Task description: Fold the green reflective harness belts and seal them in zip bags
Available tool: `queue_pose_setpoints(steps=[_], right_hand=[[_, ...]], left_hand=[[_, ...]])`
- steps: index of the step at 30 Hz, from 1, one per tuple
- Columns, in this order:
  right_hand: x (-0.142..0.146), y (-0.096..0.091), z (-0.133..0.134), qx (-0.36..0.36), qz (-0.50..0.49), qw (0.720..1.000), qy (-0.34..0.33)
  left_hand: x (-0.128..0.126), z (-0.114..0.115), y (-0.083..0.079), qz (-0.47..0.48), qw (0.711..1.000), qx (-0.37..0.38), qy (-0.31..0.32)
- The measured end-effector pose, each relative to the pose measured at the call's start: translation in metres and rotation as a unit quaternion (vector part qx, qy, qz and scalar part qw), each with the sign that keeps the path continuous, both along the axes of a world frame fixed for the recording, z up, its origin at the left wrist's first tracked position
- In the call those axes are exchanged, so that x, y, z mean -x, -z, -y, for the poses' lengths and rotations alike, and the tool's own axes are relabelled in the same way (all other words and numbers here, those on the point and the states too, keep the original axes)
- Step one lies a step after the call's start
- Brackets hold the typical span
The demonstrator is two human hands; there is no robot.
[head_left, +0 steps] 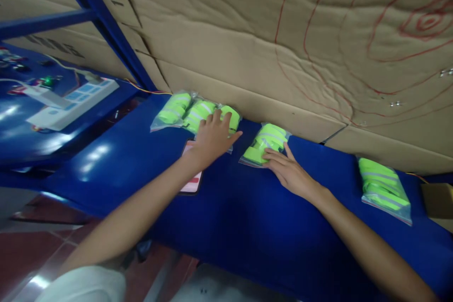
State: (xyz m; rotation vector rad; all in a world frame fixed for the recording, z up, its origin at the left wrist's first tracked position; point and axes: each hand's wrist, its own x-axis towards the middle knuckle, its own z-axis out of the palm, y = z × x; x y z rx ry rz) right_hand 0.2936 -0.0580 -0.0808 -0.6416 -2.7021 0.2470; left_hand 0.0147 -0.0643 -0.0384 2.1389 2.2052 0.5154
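Observation:
My left hand lies with spread fingers over the rightmost of three clear zip bags, each holding a folded neon-yellow reflective strap; part of that bag is hidden under it. Beside it are the middle bag and the left bag. A phone with a lit pinkish screen sits partly beneath my left wrist. My right hand rests its extended fingers on the lower right side of another such bag. Farther right lies one more bagged strap, touched by neither hand.
The blue table runs along a cardboard wall marked with red curved lines. At the left, a blue metal post rises near a white power strip with plugged cables. A small cardboard box stands at the right edge.

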Motion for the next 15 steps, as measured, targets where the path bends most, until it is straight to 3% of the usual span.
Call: queue_pose_setpoints(steps=[4, 8, 12, 15], right_hand=[[0.003, 0.005, 0.000, 0.029, 0.013, 0.999, 0.013], [0.008, 0.009, 0.000, 0.035, 0.008, 0.999, 0.012], [0.033, 0.013, -0.015, 0.015, -0.013, 1.000, -0.010], [0.063, 0.018, -0.033, -0.005, -0.018, 0.999, -0.037]], left_hand=[[0.008, -0.035, -0.001, 0.032, 0.999, 0.040, -0.003], [0.027, -0.047, -0.018, 0.114, 0.993, 0.030, 0.018], [0.056, -0.036, -0.051, 0.222, 0.974, -0.006, 0.039], [0.071, -0.006, -0.075, 0.390, 0.913, -0.105, 0.058]])
